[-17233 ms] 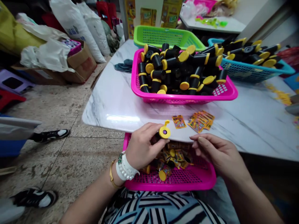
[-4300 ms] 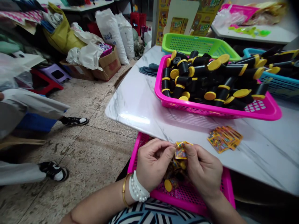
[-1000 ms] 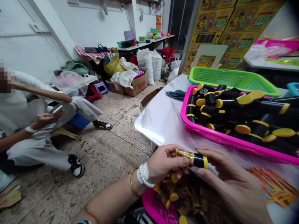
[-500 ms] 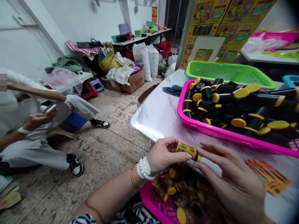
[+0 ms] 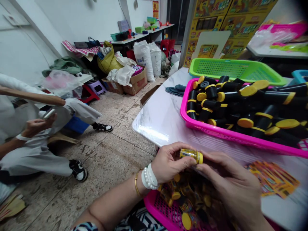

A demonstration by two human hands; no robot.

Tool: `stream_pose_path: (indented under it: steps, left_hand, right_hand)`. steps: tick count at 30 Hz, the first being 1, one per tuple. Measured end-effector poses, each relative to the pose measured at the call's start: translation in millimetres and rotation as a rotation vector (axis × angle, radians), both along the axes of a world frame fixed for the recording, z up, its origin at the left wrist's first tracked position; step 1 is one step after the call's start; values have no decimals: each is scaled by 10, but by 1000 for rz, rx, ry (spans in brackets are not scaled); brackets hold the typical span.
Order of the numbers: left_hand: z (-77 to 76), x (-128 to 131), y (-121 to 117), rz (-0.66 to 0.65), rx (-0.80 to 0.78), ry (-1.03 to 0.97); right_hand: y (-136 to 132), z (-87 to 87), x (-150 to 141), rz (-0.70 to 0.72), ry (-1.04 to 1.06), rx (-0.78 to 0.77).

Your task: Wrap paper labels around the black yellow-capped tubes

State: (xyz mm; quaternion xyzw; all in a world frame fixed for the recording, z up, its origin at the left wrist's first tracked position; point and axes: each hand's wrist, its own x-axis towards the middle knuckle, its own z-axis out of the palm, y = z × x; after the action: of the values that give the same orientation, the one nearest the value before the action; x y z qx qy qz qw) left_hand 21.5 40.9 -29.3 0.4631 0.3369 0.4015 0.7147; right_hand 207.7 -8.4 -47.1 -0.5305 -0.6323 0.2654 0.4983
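Note:
My left hand (image 5: 172,162), wearing a pearl bracelet, is closed around a small canister (image 5: 189,155) with a printed yellow label and a yellow cap. The canister lies nearly level, its capped end toward the right. My right hand (image 5: 231,179) pinches at that end with thumb and fingertips. Below both hands a pink basket (image 5: 154,205) holds several labelled canisters with yellow caps, partly covered by my right hand. On the table to the right lies a fanned stack of orange and yellow printed labels (image 5: 274,179).
A larger pink basket (image 5: 216,133) on the white table (image 5: 154,120) holds many black canisters with yellow caps. Behind it are a green basket (image 5: 235,64), a dark cloth (image 5: 176,90) and yellow printed boxes (image 5: 240,32). A seated person (image 5: 36,138) at left holds a phone.
My right hand has moved left and closed in at the capped end of the canister. The canister has turned more level, and the view has shifted slightly.

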Motion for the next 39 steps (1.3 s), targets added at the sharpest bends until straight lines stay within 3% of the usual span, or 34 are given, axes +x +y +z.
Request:
stream_pose_path:
  steps: [3, 8, 12, 14, 16, 20, 22, 27, 32, 36, 39]
  left_hand:
    - [-22, 7, 18, -30, 71, -27]
    - [-19, -45, 32, -103, 12, 27]
    - [0, -34, -13, 29, 334, 198]
    - [2, -34, -18, 5, 434, 240]
    - [-8, -53, -4, -26, 360, 200]
    - [-47, -110, 37, -96, 27, 147]
    - [-60, -112, 45, -129, -21, 124]
    - [-62, -33, 52, -92, 110, 8]
    - [-35, -46, 105, -147, 187, 63]
    - [-14, -85, 134, -234, 53, 139]
    - [-12, -75, 108, -214, -55, 149]
  right_hand:
    - [-8, -3, 19, 16, 26, -12]
    - [-23, -28, 45, 7, -114, 169]
    - [-31, -12, -19, -20, 148, -139]
    - [-35, 5, -43, 2, 254, -259]
    - [-36, 4, -49, -7, 259, -229]
    - [-29, -66, -37, -28, 91, 45]
    - [-25, -92, -41, -17, 49, 61]
    - [-22, -5, -59, -119, 220, -218]
    - [9, 89, -29, -106, 393, -431]
    - [53, 78, 30, 83, 428, -462]
    - [75, 68, 95, 202, 388, -426]
